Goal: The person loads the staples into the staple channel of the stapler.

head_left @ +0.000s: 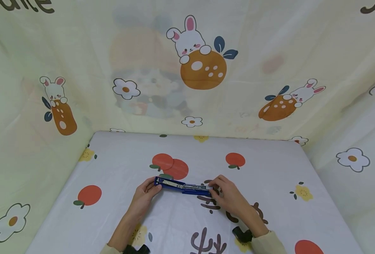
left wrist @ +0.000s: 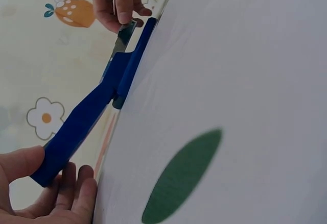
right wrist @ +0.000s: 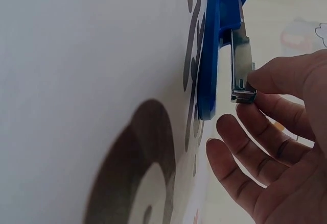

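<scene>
A blue stapler (head_left: 196, 192) is folded wide open over the table, its top arm (left wrist: 76, 129) swung back to the left. My left hand (head_left: 143, 195) pinches the far end of that arm between thumb and fingers. At the other end, my right hand (head_left: 230, 197) holds the tip of the metal staple magazine (right wrist: 241, 60) with thumb and index finger. The magazine stands apart from the blue base (right wrist: 208, 55), with a gap at the front. In the right wrist view the other fingers spread loosely below the magazine tip.
A white cloth (head_left: 117, 162) printed with fruit, flowers and lettering covers the table. Pale curtains (head_left: 257, 42) with rabbit prints rise at the back and both sides. Dark wrist camera mounts (head_left: 242, 234) sit by both sleeves.
</scene>
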Tool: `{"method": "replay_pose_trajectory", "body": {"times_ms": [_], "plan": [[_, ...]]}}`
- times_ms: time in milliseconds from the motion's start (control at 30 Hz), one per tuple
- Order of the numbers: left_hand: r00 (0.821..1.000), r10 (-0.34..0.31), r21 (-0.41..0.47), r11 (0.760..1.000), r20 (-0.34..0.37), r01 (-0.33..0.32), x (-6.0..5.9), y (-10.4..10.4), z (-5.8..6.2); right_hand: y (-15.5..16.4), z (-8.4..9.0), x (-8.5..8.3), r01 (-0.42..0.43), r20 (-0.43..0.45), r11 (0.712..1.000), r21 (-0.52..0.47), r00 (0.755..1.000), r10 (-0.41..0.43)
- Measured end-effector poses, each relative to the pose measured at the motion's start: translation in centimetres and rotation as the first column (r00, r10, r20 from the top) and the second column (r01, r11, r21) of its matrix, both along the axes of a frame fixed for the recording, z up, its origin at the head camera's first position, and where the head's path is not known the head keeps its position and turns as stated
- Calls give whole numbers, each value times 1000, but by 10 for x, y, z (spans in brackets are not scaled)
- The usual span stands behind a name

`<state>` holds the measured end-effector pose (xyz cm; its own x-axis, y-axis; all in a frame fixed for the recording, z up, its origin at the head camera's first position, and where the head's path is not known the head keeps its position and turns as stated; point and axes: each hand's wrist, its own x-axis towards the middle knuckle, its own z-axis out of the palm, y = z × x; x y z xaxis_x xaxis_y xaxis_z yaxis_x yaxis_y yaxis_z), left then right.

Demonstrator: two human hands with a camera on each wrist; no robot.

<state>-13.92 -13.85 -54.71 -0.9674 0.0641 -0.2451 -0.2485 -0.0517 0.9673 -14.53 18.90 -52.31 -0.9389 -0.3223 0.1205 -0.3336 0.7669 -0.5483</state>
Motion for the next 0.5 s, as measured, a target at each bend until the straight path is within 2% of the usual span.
{"method": "replay_pose_trajectory", "body": {"times_ms": [500], "plan": [[1000,-2,-4,1000,2,2,1,-1,1,-1,-2,1,13,-2,1000,-19,1000,-13]]}}
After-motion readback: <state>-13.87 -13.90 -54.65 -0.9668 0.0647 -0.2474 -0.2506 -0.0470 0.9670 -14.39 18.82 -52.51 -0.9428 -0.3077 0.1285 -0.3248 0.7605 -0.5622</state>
